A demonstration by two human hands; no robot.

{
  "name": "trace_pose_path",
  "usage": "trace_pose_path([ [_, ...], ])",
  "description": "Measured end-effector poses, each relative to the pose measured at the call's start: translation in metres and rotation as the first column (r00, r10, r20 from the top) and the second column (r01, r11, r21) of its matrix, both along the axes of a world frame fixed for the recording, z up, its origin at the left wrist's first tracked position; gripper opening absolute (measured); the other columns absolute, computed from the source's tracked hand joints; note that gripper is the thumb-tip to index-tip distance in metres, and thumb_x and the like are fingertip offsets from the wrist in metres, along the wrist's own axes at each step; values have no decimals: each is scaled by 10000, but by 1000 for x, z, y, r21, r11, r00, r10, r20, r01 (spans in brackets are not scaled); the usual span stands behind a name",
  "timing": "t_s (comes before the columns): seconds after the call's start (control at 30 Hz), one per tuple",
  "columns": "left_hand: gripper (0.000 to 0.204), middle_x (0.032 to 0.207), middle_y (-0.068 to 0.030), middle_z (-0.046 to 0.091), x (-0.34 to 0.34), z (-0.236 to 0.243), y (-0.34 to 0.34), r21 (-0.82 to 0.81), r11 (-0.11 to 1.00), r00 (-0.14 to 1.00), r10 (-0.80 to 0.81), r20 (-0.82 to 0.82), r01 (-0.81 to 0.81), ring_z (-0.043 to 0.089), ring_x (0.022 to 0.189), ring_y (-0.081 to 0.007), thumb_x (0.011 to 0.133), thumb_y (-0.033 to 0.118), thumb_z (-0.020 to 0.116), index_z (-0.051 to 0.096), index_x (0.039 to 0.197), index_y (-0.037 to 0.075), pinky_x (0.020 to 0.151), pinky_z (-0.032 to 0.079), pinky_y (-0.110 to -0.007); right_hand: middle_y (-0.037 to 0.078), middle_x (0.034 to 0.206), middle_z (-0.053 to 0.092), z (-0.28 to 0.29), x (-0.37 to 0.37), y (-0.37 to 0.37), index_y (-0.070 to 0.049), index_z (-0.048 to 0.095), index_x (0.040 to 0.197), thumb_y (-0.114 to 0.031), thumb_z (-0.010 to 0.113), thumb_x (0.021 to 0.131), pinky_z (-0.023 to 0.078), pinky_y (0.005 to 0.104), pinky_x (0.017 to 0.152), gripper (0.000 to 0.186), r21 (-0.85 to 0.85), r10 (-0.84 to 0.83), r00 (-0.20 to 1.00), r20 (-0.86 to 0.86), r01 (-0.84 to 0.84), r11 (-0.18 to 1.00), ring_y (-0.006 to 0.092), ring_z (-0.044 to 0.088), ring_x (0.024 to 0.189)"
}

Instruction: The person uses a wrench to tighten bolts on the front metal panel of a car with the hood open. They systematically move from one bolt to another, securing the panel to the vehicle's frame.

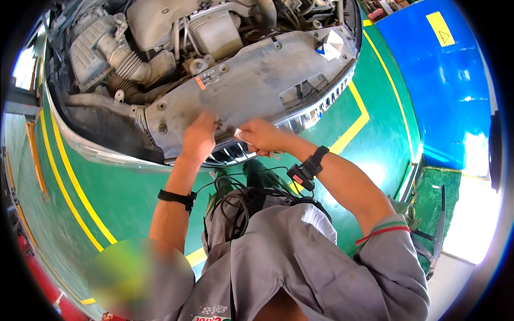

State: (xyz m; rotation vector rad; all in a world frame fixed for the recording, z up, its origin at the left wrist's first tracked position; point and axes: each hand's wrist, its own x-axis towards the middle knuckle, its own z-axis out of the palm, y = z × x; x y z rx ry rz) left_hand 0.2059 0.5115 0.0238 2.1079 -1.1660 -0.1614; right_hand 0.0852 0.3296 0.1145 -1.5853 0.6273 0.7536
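Both my hands meet over the front edge of a car's grey radiator cover (243, 80). My left hand (199, 138) is closed, its fingertips pinched together and blurred, by a small dark piece (227, 129) between the hands. Opposite it, my right hand (262, 136) is closed on a small white object (239, 134), which reaches toward that dark piece. Whether the two pieces are joined, and what they are, I cannot tell. Directly under my hands runs the shiny grille (231, 153).
Behind the cover lies the open engine bay, with a ribbed air hose (128, 63) at the left. A white folded carton (332, 46) rests on the cover's right end. Loose black cables (235, 206) hang at my waist. A blue panel (433, 80) stands on the right.
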Motion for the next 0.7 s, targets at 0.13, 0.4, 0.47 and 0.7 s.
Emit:
trace_pose_path([
  [0.13, 141, 1000, -120, 592, 2, 4, -3, 26, 999, 999, -40, 0, 40, 622, 863, -396, 906, 51, 603, 567, 1036, 92, 689, 508, -481, 56, 601, 579, -14, -20, 3, -47, 663, 1090, -356, 516, 1020, 431, 317, 398, 349, -28, -77, 997, 32, 78, 997, 155, 520, 415],
  [0.4, 183, 1043, -139, 552, -2, 12, -7, 140, 987, 992, -88, 92, 75, 622, 855, -402, 902, 67, 612, 519, 1057, 91, 658, 506, -498, 106, 672, 647, -14, -5, 5, -9, 585, 918, -288, 483, 1012, 521, 380, 456, 312, -160, 70, 995, 69, -58, 985, 218, 628, 485],
  [0.47, 190, 1046, -133, 555, -4, 19, -8, 195, 978, 989, -95, 116, 71, 633, 863, -392, 900, 67, 613, 523, 1066, 93, 663, 515, -487, 83, 645, 615, -4, -17, -3, -17, 604, 1001, -299, 477, 1019, 501, 366, 439, 309, -129, 71, 996, 50, -64, 990, 200, 604, 463],
  [0.7, 189, 1125, -107, 567, -8, 13, -9, 378, 924, 959, -162, 232, 65, 668, 875, -349, 919, 95, 604, 526, 1091, 99, 672, 538, -469, 22, 646, 563, 22, -71, -49, -89, 643, 1198, -299, 486, 1031, 453, 293, 438, 311, -200, -125, 988, 93, 142, 970, 124, 543, 465],
])
